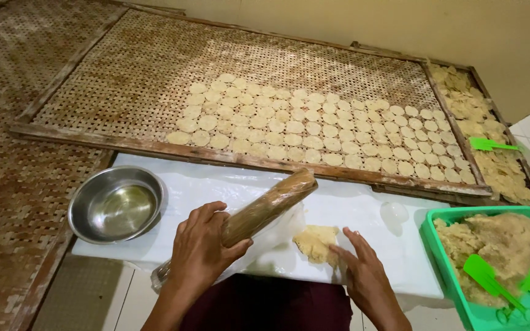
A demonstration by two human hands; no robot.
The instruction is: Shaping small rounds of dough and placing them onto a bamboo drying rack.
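The left hand (200,248) clamps a tilted rolling pin (265,208); the right hand (363,273) lies open, fingers pressing flattened dough (315,240). A steel bowl (116,205) holds liquid, and the green tub (461,306) holds dough with spatulas.

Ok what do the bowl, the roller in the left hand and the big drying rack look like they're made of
The bowl looks like polished steel: silvery, with a mirror-like inside. The roller, held by the left hand, seems brown wood or bamboo, wrapped in clear plastic film, which leaves the finish uncertain. The drying rack looks like woven bamboo strips in a rough, worn wooden frame.
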